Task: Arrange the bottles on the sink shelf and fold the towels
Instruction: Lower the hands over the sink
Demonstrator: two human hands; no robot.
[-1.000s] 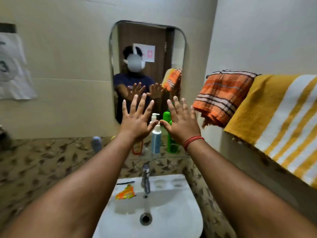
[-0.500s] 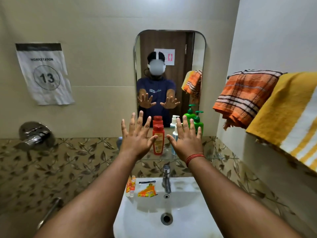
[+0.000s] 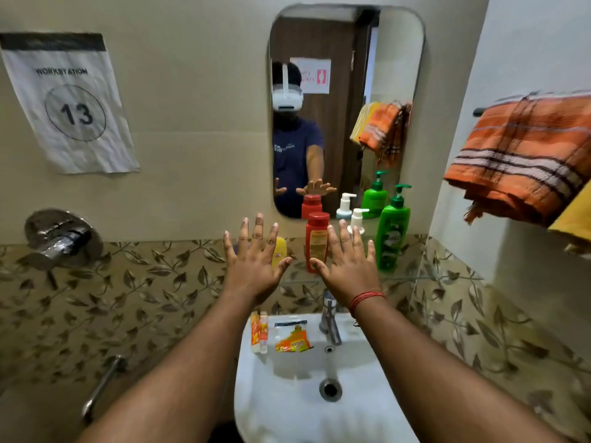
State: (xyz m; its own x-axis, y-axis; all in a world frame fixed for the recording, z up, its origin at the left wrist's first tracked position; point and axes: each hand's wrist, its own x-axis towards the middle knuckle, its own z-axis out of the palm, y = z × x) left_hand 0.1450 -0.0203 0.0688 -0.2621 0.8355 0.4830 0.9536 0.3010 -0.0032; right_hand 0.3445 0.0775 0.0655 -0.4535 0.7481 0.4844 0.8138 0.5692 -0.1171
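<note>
Glass shelf (image 3: 415, 276) carries our red bottle (image 3: 317, 241) mid-ledge, green pump bottle (image 3: 392, 231) at its right end. Our left hand (image 3: 254, 266) and right hand (image 3: 350, 270) hover spread, holding nothing. Orange towel (image 3: 524, 158) hangs unfolded; we judge nothing started.

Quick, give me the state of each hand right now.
Left hand: open, fingers spread, holding nothing.
Right hand: open, fingers spread, holding nothing.
</note>
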